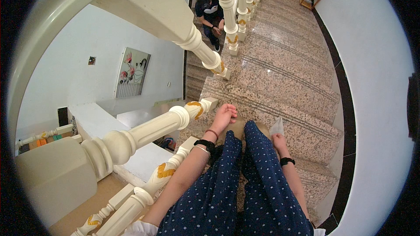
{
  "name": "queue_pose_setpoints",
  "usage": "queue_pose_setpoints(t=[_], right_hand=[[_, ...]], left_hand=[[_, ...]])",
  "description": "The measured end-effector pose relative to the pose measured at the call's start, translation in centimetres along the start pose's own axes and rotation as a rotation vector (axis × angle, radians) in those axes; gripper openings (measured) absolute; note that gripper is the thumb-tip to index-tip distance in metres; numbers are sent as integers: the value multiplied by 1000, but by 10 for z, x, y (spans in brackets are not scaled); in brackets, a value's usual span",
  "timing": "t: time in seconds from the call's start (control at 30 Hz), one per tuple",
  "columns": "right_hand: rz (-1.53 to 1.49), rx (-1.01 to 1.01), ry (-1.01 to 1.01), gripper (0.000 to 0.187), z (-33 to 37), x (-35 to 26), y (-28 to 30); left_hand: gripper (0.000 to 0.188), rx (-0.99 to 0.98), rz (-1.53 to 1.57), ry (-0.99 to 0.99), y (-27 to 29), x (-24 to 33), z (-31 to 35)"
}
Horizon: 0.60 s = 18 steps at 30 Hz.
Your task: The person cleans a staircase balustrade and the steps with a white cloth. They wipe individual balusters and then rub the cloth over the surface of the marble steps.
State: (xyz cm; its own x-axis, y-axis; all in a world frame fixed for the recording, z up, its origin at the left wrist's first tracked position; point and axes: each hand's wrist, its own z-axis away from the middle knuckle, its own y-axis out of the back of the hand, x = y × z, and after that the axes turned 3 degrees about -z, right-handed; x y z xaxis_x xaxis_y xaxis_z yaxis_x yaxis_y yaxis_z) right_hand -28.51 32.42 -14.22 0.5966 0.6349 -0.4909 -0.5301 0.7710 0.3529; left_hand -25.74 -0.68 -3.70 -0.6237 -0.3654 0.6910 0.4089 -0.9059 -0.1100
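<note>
fingers (232, 111) hover over speckled stairs (284, 91): the left hand (225, 116) curls loosely, seemingly empty; the right hand (279, 142) pinches a pale sheet (277, 126), already gripped, not yet set down; what else remains doesn't show.

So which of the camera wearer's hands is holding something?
The right hand: a pale cloth or tissue sticks out from it, while the left hand shows nothing held.

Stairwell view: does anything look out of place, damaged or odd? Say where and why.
One thing: the small square hole in the wall, left of the picture. Its dark inside shows, as if left uncovered, but it is too small to be sure. I see no spill on the steps.
</note>
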Motion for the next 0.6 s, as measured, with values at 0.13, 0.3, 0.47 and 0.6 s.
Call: queue_pose_setpoints(t=[0.13,0.3,0.47,0.6], right_hand=[[3,7,21,25,-9,13,-1],[7,22,57,25,-12,21,2],[28,18,66,24,1,-1,-1],[47,14,65,23,0,0,2]], left_hand=[[21,-2,16,8,0,-3,-4],[21,-11,19,13,-3,-3,-6],[20,1,11,22,1,0,-1],[20,-9,19,11,0,-2,-3]])
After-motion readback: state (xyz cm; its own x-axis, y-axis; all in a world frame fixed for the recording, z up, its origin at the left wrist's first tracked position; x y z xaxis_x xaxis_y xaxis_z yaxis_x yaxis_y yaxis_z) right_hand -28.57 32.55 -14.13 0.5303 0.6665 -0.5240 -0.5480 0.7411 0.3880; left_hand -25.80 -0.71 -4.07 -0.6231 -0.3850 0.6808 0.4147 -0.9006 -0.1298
